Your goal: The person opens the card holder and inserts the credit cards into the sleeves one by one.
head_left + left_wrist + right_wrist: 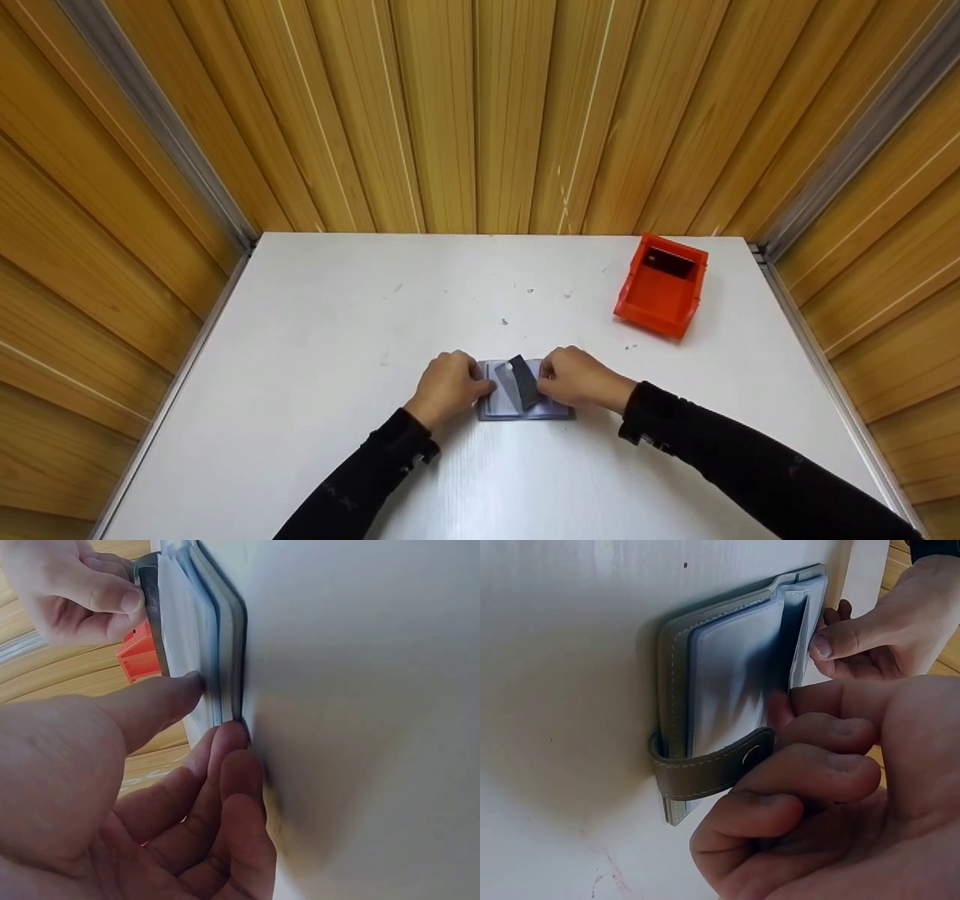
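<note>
A small grey card holder (525, 417) with clear plastic sleeves lies on the white table, its stitched cover (676, 682) and snap strap (709, 776) visible in the right wrist view. My left hand (450, 388) grips its left edge, the thumb (169, 701) on the sleeves and the fingertips at the cover's edge. One dark-looking sleeve (525, 382) stands raised and tilted in the middle. At its edge, the right hand (581, 377) pinches with thumb and index finger. The other right fingers (810, 780) curl close beside the strap, partly hiding its end.
An orange-red plastic bin (658, 289) stands toward the back right of the white table (337, 315). Wood-patterned panels (450, 112) rise at the back and both sides. Small dark marks dot the tabletop.
</note>
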Motion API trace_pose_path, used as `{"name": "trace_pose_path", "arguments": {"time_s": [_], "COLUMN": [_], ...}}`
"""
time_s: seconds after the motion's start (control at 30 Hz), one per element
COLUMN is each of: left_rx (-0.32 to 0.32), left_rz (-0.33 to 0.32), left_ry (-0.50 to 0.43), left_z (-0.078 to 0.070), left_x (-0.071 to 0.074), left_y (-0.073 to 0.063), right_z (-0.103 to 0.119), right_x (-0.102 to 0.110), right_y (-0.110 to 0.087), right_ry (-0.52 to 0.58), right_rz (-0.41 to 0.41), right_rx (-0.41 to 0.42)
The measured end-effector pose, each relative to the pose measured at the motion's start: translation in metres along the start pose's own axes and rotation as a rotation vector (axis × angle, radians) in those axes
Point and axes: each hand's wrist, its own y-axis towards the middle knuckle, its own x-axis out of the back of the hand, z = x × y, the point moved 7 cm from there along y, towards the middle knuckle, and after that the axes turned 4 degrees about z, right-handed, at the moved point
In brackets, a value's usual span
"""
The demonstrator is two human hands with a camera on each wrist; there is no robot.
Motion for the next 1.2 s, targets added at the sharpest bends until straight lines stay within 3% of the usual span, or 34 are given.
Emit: {"name": "trace_pose_path", "arguments": {"time_s": [0.5, 1.2], "left_rx": [-0.016, 0.012], "left_rz": [-0.012, -0.002], "left_ry": [0.012, 0.0], "left_z": [-0.001, -0.001], "left_x": [0.001, 0.001], "left_y": [-0.001, 0.0], "right_z": [0.008, 0.021], "right_x": [-0.007, -0.017], "right_y": [0.0, 0.002], "right_ry": [-0.079, -0.074], "right_rz": [-0.062, -0.048], "right_rx": [-0.045, 0.01]}}
